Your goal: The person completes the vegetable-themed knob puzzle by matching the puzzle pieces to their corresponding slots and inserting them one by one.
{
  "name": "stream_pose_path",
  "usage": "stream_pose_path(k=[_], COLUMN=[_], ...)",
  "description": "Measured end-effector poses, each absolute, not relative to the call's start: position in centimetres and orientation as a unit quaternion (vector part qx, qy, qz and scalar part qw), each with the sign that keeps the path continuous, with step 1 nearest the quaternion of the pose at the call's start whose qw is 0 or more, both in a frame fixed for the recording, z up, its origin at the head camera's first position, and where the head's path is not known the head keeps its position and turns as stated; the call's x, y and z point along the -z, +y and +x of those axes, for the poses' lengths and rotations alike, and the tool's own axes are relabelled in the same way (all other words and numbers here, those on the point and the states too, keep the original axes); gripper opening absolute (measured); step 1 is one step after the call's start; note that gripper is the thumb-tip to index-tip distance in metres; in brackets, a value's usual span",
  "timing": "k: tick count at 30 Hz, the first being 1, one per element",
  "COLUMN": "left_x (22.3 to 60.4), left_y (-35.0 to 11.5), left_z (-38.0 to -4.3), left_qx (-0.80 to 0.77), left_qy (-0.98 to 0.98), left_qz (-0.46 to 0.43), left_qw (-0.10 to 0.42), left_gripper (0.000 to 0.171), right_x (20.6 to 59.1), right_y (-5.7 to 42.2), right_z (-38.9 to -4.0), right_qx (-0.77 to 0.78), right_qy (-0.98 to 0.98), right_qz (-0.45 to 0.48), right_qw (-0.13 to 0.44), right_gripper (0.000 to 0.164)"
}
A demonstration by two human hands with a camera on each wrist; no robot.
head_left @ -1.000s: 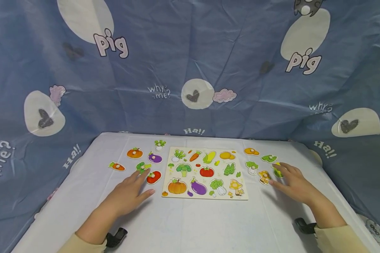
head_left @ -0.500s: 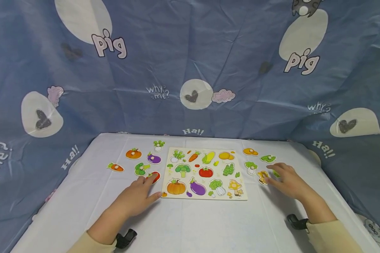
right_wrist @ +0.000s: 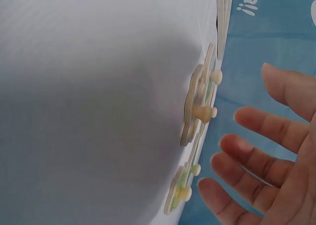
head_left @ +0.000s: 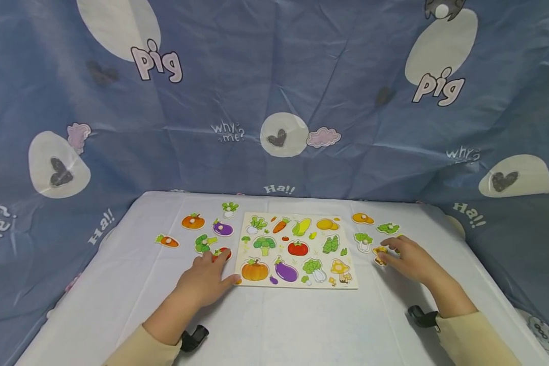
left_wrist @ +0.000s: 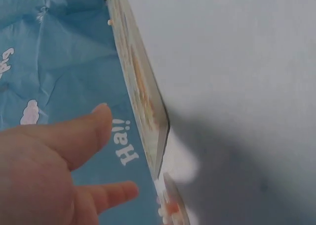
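Observation:
My left hand (head_left: pixel 206 277) hovers with spread fingers over the red tomato piece (head_left: pixel 221 253), partly covering it. In the left wrist view, thumb and fingers stand apart, and the tomato piece (left_wrist: pixel 173 205) lies below them. My right hand (head_left: pixel 412 262) is held above the mushroom piece (head_left: pixel 378 255), its fingers hiding most of the corn piece. A gap separates the right fingers (right_wrist: pixel 249 116) from the knobbed mushroom piece (right_wrist: pixel 190 106) in the right wrist view. Between the hands lies the puzzle board (head_left: pixel 317 279), printed with vegetables.
Left of the board lie broccoli (head_left: pixel 202 243), eggplant (head_left: pixel 223 228), pumpkin (head_left: pixel 193 221), carrot (head_left: pixel 168 241) and radish (head_left: pixel 230 209) pieces. Potato (head_left: pixel 363 218), bok choy (head_left: pixel 363 242) and leafy green (head_left: pixel 388 228) pieces lie to its right. A blue patterned cloth (head_left: pixel 238 91) hangs behind the white table.
My left hand has moved right, from near the broccoli piece to above the tomato piece. My right hand has shifted slightly left toward the mushroom piece. The pieces have stayed put.

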State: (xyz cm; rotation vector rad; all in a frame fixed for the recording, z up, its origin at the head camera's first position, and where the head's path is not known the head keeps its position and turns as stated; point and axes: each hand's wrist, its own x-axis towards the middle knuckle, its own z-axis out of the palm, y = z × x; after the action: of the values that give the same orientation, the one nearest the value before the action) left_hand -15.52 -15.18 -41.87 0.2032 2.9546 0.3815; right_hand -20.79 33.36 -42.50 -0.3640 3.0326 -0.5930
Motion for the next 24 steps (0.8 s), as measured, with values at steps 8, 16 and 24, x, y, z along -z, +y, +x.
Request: stream_pose_path(k=[8,16,24], left_x=[42.2,42.6,42.7], left_y=[-14.1,-13.5,-13.2], left_z=[-15.5,-15.7,-15.6], left_qx=[-0.103,-0.082,-0.078], left_qy=[0.990,0.992,0.992], left_qz=[0.058,0.048,0.036], left_qw=[0.079,0.077,0.090], left_gripper=[0.075,0.074,0.067], right_x=[42.8,43.0,43.0], right_y=[32.8,32.3,32.3], right_z=[-21.6,-21.9,-22.0], right_qx=[0.203,0.223,0.221], right_qy=[0.974,0.972,0.970], right_qz=[-0.086,-0.050,0.002], right_qw=[0.044,0.063,0.101], right_gripper=[0.035,0.033,0.032])
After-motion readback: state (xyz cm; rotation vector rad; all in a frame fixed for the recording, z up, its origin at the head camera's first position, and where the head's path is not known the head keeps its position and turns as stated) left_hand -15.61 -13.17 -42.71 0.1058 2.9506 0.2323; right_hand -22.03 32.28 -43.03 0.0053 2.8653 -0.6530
